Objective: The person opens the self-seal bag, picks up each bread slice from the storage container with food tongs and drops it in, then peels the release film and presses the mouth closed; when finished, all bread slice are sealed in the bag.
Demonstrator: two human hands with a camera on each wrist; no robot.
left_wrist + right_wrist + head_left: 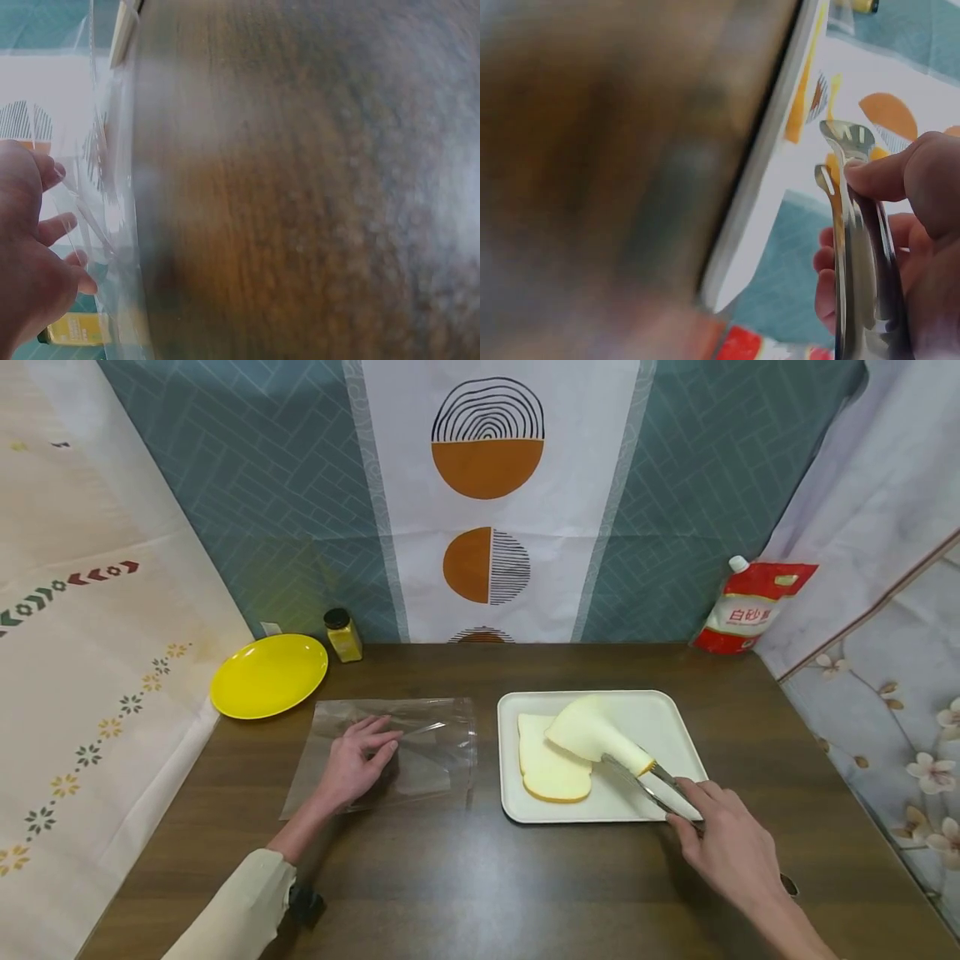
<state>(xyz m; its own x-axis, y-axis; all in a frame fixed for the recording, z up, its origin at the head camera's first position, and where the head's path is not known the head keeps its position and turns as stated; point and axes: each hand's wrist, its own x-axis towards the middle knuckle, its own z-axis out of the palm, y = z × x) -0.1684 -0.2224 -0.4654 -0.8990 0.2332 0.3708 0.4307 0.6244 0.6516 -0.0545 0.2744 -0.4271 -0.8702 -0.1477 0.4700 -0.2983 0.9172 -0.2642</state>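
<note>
Here we have the left hand (356, 768) pinching a clear, flat plastic bag (435, 777) between thumb and index finger; our left wrist view catches the remaining fingers spread behind the film, tips the head view partly hides. Over to the right hand (731, 843): we're gripping silver metal tongs (859, 270), and only its wrist view shows the thumb laid along them. Their tips clamp a drooping pale bread slice (588, 731) above a flat second slice (555, 768) on a white rectangular tray (663, 718). Only from the head do we see the round yellow plate (270, 677), beyond the left hand.
</note>
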